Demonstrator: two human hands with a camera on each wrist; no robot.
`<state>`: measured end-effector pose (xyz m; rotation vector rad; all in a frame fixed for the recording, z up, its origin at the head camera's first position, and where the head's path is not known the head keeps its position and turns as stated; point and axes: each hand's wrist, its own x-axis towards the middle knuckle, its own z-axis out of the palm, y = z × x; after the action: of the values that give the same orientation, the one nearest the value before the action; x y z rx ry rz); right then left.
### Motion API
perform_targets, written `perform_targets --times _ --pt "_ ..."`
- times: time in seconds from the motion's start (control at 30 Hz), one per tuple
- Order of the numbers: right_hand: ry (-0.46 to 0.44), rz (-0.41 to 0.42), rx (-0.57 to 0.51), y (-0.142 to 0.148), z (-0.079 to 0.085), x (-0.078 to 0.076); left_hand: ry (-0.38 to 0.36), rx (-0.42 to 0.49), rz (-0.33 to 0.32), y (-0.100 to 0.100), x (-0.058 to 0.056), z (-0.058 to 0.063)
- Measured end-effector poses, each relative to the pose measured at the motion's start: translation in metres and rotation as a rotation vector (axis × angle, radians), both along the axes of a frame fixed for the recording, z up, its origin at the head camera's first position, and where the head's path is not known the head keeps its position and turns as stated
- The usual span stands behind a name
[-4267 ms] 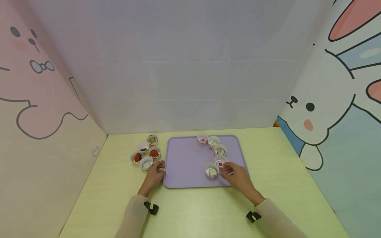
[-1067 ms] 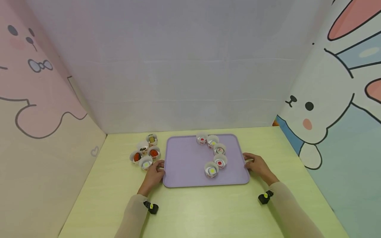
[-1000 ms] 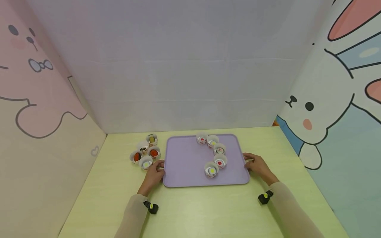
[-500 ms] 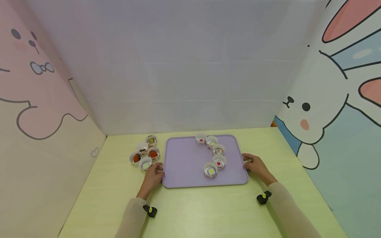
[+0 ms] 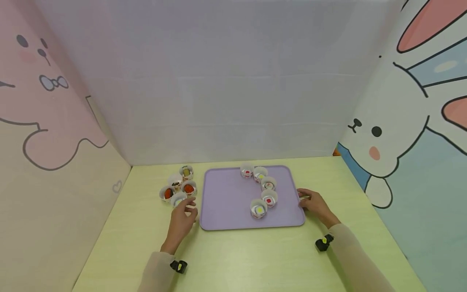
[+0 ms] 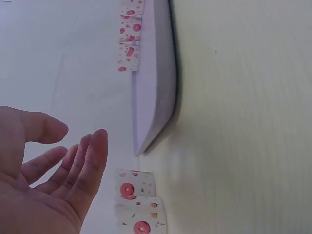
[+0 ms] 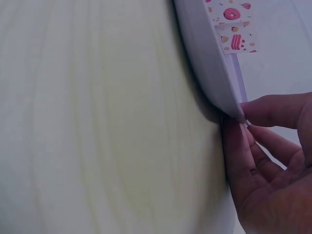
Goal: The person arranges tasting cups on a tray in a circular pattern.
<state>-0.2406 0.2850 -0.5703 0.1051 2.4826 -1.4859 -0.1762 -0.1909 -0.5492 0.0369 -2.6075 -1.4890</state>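
Observation:
My right hand (image 5: 316,206) pinches the right rim of the lilac tray (image 5: 224,202); in the right wrist view the thumb (image 7: 273,108) lies over the rim, with fingers below. Apart from the tray's left edge, my left hand (image 5: 180,221) hovers with loosely bent fingers and holds nothing. Its fingertips partly cover a white paper cup (image 5: 176,198) in the head view; whether they touch it cannot be told. Several printed paper cups stand in a curved line on the tray, from a front cup (image 5: 258,213) to a back cup (image 5: 247,171), with small red or yellow-centred pieces inside.
Left of the tray, other paper cups cluster on the pale yellow table (image 5: 233,259). Among them are a cup with an orange-red piece (image 5: 189,188) and one with a yellowish piece (image 5: 186,172). A pale wall (image 5: 233,101) stands behind, with cartoon-printed walls at both sides.
My right hand has gone from a cup on the tray to the tray's right rim. My left hand has just let go of the left rim and shifted left. Tray and cups look unmoved.

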Motion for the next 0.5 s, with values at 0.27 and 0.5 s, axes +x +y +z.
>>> perform_targets --times 0.27,0.5 --pt "-0.01 -0.009 0.002 -0.001 0.0 0.001 0.156 0.003 0.02 -0.001 0.007 0.025" --pt "-0.017 -0.022 -0.006 -0.003 0.002 0.001 0.224 -0.03 0.062 -0.012 0.012 0.038"
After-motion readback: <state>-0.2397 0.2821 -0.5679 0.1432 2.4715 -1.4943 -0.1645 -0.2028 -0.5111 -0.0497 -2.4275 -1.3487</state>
